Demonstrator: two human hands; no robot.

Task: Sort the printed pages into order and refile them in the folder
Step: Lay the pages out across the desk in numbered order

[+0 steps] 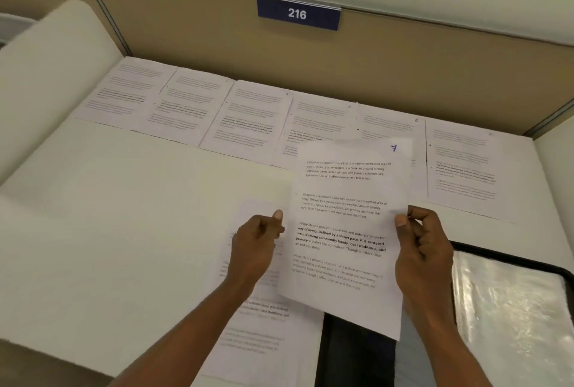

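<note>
I hold up a printed page marked 7 (343, 231) above the desk. My right hand (422, 246) pinches its right edge with the thumb on top. My left hand (259, 240) is at its left edge, fingers curled, thumb up against the paper. Several printed pages (248, 116) lie side by side in a row along the back of the white desk (124, 215). A small stack of pages (264, 324) lies under my left forearm. The open black folder (512, 309) with clear plastic sleeves sits at the front right.
A beige partition wall (403, 69) with a blue sign reading 216 (298, 13) closes the back of the desk. A white rounded surface (56, 54) rises at the left.
</note>
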